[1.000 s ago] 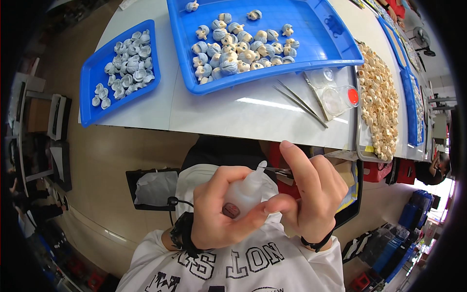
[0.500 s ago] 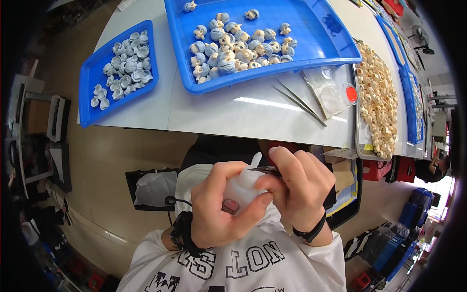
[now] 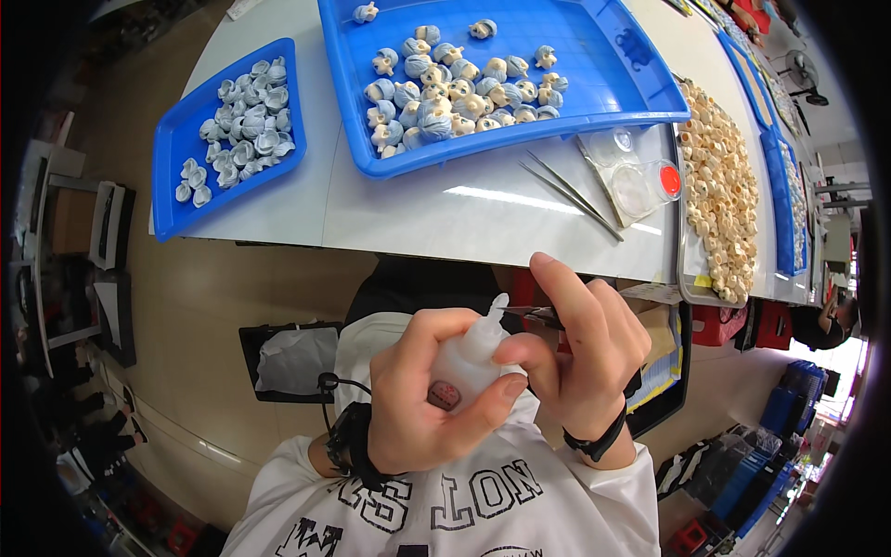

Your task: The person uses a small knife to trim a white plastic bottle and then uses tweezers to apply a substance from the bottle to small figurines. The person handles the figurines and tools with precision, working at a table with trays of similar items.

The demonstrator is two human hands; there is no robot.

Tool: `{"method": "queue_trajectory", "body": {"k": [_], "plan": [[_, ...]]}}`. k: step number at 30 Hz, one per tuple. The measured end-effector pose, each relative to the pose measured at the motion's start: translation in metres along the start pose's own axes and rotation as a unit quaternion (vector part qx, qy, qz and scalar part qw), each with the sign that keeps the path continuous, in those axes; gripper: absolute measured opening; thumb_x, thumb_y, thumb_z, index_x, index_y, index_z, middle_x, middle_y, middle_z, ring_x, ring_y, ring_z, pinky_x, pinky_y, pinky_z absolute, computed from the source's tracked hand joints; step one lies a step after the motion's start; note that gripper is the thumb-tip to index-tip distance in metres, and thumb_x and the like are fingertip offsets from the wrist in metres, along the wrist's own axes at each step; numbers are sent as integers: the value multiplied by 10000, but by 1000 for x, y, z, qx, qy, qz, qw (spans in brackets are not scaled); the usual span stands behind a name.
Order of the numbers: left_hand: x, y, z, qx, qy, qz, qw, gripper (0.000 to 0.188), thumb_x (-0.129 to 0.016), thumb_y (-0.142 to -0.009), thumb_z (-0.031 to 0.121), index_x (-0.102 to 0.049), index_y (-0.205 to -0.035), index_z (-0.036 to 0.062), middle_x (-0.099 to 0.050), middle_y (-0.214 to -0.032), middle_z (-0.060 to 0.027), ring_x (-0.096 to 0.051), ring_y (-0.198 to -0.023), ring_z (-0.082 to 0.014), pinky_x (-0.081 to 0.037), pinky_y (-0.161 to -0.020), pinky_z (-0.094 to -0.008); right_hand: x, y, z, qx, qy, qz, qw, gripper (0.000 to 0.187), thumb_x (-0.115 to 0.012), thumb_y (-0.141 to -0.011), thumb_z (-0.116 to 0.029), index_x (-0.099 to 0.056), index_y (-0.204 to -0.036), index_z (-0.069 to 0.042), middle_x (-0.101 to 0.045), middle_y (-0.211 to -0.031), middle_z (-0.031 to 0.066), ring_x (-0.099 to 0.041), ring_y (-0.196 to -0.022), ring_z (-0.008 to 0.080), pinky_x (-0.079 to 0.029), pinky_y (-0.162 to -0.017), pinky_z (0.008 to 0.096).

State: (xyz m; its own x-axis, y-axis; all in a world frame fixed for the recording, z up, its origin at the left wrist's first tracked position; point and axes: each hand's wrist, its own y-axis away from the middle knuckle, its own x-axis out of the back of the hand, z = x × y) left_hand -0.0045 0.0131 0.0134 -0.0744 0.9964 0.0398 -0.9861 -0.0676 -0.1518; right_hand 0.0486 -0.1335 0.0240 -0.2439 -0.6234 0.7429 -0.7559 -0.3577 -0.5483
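Note:
My left hand is wrapped round a white plastic squeeze bottle with a narrow nozzle and a pinkish-red patch on its side. The nozzle points up and slightly right. My right hand grips a dark, thin, pointed metal tool; the fingers hide most of it, so its exact kind is unclear. The tool's tip is close beside the nozzle. My right thumb lies by the bottle's shoulder, while the index finger sticks up. Both hands are above my lap, just short of the table edge.
On the white table, a large blue tray holds cream-and-blue doll heads. Left of it, a smaller blue tray holds pale blue hair-shaped pieces. Tweezers lie near a clear container. A metal tray of cream pieces stands right.
The bottle's nozzle has come into fuller view, and the right hand with the tool has shifted slightly right and away from the bottle. The right index finger has lifted higher.

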Motion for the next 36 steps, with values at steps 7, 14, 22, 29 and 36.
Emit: {"method": "queue_trajectory", "body": {"k": [7, 14, 22, 29, 36], "plan": [[1, 0, 1, -5, -10, 4, 1000, 362, -721, -737, 143, -505, -988, -3, -609, -720, -53, -544, -563, -58, -426, -492, -200, 0, 3, -4, 14, 19, -19, 1000, 449, -660, -739, -474, -647, -930, -67, -336, -533, -6, -357, -412, 130, -280, -364, 254], [2, 2, -2, 38, 35, 4, 999, 356, -720, -736, 135, -506, -986, -2, -617, -723, -47, -551, -580, -53, -424, -494, -195, -6, 2, -3, -12, -23, -1, 1000, 503, -674, -728, -475, -625, -959, -31, -362, -553, 12, -379, -436, 146, -298, -376, 262], [3, 3, 4, 69, 39, 0, 997, 368, -718, -731, 158, -503, -983, -3, -600, -767, -41, -532, -630, -54, -416, -543, -196, -5, 0, 2, 7, -19, 6, 1000, 566, -690, -705, -496, -625, -986, -9, -375, -558, 15, -384, -444, 150, -312, -384, 259], [3, 4, 10, 122, 53, -1, 991, 395, -701, -718, 192, -492, -978, -19, -565, -855, -42, -488, -722, -64, -397, -630, -207, 0, -2, -1, 5, 1, -23, 1000, 537, -684, -702, -503, -637, -965, -36, -365, -554, 8, -375, -436, 140, -304, -380, 254], [4, 1, 2, 18, -3, -2, 1000, 361, -725, -737, 152, -510, -984, -1, -622, -730, -51, -565, -583, -62, -436, -500, -198, 1, 0, -4, 11, 9, -60, 998, 491, -672, -720, -491, -626, -906, -40, -361, -548, 8, -377, -427, 145, -292, -372, 263]]}}
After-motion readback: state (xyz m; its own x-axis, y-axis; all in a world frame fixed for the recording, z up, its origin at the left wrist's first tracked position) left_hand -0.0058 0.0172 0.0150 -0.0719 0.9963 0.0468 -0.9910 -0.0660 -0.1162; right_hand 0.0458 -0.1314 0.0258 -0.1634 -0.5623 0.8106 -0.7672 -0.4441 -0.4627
